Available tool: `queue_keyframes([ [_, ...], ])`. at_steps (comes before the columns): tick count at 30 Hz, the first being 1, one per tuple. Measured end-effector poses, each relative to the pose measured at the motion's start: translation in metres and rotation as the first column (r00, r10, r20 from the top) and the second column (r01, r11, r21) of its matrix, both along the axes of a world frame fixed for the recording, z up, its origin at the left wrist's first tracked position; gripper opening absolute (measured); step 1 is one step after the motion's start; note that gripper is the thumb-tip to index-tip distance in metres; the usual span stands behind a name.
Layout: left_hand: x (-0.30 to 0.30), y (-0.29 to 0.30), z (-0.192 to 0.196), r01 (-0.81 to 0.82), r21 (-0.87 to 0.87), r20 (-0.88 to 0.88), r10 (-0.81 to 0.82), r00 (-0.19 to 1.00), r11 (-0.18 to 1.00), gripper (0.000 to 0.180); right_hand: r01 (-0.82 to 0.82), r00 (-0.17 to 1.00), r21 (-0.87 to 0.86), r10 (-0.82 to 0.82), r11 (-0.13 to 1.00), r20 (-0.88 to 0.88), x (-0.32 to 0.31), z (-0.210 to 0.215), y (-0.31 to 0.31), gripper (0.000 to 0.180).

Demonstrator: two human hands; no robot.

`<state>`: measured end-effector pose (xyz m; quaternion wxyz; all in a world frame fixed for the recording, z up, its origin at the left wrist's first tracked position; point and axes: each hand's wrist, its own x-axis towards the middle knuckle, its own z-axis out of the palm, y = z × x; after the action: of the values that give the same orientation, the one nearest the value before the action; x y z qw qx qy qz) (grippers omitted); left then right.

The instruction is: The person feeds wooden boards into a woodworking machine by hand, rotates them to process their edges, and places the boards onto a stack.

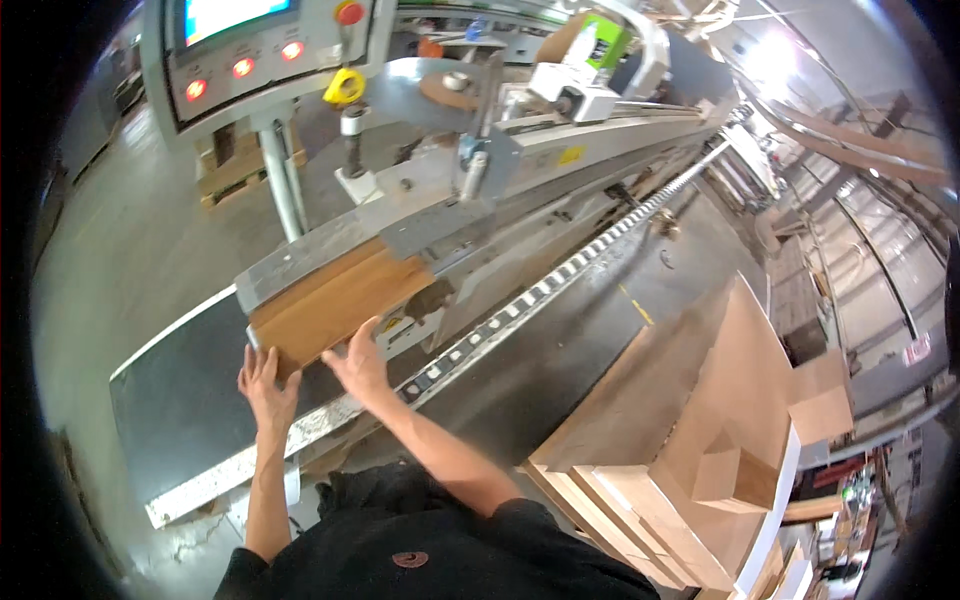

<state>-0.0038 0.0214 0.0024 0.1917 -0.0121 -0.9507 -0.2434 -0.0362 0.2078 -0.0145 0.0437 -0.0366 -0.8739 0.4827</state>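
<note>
A brown wood-toned panel point(345, 305) lies on the near end of a long grey machine, its far edge along a metal guide point(310, 258). My left hand point(268, 395) grips the panel's near left corner, fingers at the end and thumb at the near edge. Farther right along that same edge, my right hand point(362, 372) holds the panel with thumb and forefinger apart; its other fingers are partly hidden. Below the panel is a dark, flat support surface point(190, 400) with a pale border.
A control panel point(250, 65) with lit red buttons stands at upper left. A toothed conveyor track point(540, 290) runs away to the right. Stacked boards point(620, 510) with an open cardboard box point(735, 478) sit at lower right. A wooden pallet point(235, 170) lies behind the machine.
</note>
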Motion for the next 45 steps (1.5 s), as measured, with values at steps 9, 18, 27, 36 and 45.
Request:
queue_keyframes([
  [9, -0.020, 0.035, -0.002, 0.014, -0.026, -0.025, -0.015, 1.000, 1.000, 0.060, 0.014, 1.000, 0.077, -0.013, 0.997, -0.021, -0.021, 0.005, 0.038, 0.116],
  [18, -0.054, 0.099, -0.002, 0.063, -0.003, -0.047, -0.064, 0.997, 0.998, 0.061, 0.023, 0.987, 0.108, -0.006, 0.994, -0.161, -0.056, -0.011, 0.105, 0.116],
  [27, -0.084, 0.165, -0.002, 0.098, 0.021, -0.070, -0.096, 0.993, 0.995, 0.059, -0.003, 1.000, 0.108, 0.005, 0.994, -0.015, -0.083, 0.011, 0.176, 0.104],
  [36, -0.128, 0.240, -0.012, 0.188, 0.031, -0.125, -0.183, 0.975, 0.982, 0.056, 0.079, 0.997, 0.110, -0.078, 0.991, -0.008, -0.108, 0.023, 0.256, 0.086],
  [45, -0.169, 0.297, -0.014, 0.162, 0.060, 0.053, -0.165, 0.985, 0.985, 0.059, 0.194, 0.881, -0.157, -0.242, 0.968, -0.407, 0.023, 0.048, 0.321, 0.059],
])
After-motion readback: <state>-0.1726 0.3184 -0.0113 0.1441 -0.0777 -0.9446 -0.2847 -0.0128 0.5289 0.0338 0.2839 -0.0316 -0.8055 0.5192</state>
